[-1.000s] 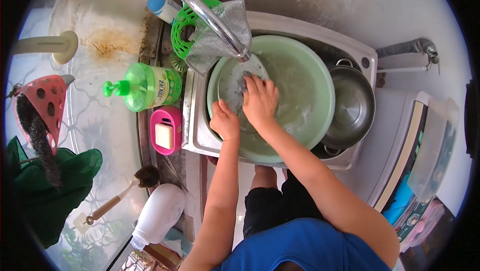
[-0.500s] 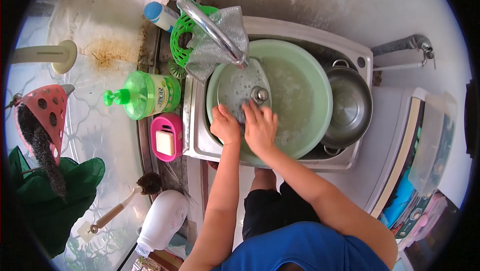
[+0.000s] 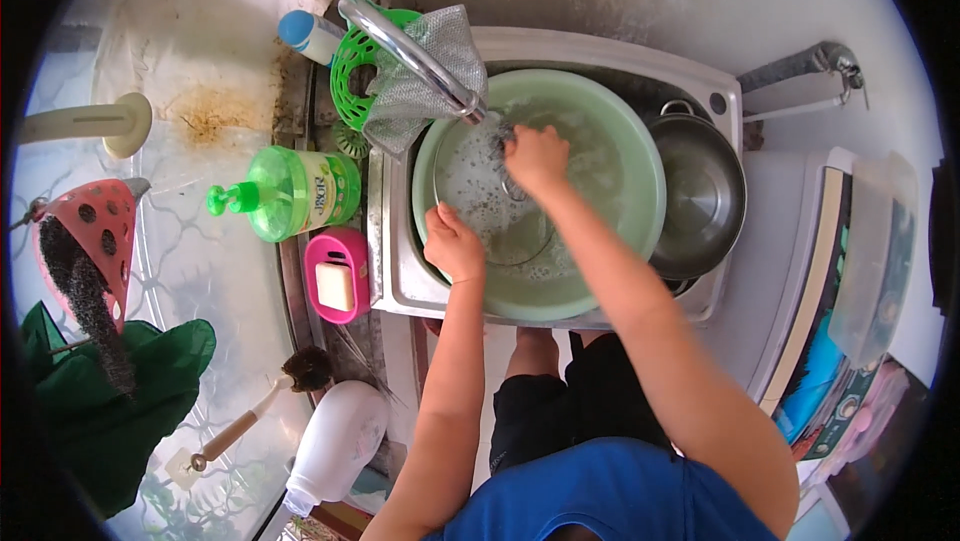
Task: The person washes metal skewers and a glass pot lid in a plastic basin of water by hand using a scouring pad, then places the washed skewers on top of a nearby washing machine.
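Observation:
A round glass pot lid with a metal rim and knob lies tilted in a pale green basin of cloudy water, spotted with suds. My left hand is closed on the lid's near-left rim. Bunched in my right hand is a grey scouring pad, pressed to the far part of the lid beside the knob. My right wrist passes over the lid's right side and partly hides it. Just above the pad ends the spout of a chrome faucet.
The basin stands in a steel sink, with a metal pot tucked at its right. Along the left ledge are a green pump bottle, a pink soap dish and a white bottle. A grey mesh cloth hangs over a green basket.
My right hand has moved away from me across the lid, from its near part to its far part near the spout. My left hand keeps hold of the rim.

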The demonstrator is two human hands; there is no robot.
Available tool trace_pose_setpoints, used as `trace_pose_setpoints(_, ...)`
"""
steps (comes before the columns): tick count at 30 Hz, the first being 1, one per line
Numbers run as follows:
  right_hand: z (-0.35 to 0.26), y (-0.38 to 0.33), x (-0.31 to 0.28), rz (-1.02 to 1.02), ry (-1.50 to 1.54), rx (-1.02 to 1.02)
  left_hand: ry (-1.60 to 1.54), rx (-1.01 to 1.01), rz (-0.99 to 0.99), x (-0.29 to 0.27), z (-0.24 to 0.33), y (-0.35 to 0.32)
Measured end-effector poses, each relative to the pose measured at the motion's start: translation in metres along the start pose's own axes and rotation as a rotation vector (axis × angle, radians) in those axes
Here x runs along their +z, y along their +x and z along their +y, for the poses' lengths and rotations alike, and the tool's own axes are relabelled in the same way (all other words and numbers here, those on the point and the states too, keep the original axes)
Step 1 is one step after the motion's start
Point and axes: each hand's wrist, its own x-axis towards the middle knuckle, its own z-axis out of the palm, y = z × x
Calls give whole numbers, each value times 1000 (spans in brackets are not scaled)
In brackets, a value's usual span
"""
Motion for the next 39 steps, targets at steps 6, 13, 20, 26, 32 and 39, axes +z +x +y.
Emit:
trace_pose_setpoints(6, 30, 17, 5, -191, 477, -555, -26, -17, 0, -2, 5, 5)
trace_pose_setpoints(13, 64, 41, 19, -272, 674, -673, -57, 52, 10, 2, 1, 2)
trace_pose_setpoints(20, 113, 21, 30, -168, 423, -364, 24, -23, -55, -4, 0, 3)
trace_pose_setpoints(26, 94, -32, 56, -6, 227, 503, -175, -13, -42, -3, 13, 1)
trace_pose_setpoints(32, 57, -78, -16, -99, 1203, 508, -126, 378, -11, -13, 18, -8)
trace_pose_setpoints(39, 81, -97, -73, -143, 1533, 632, -199, 1087, -264, -20, 56, -25)
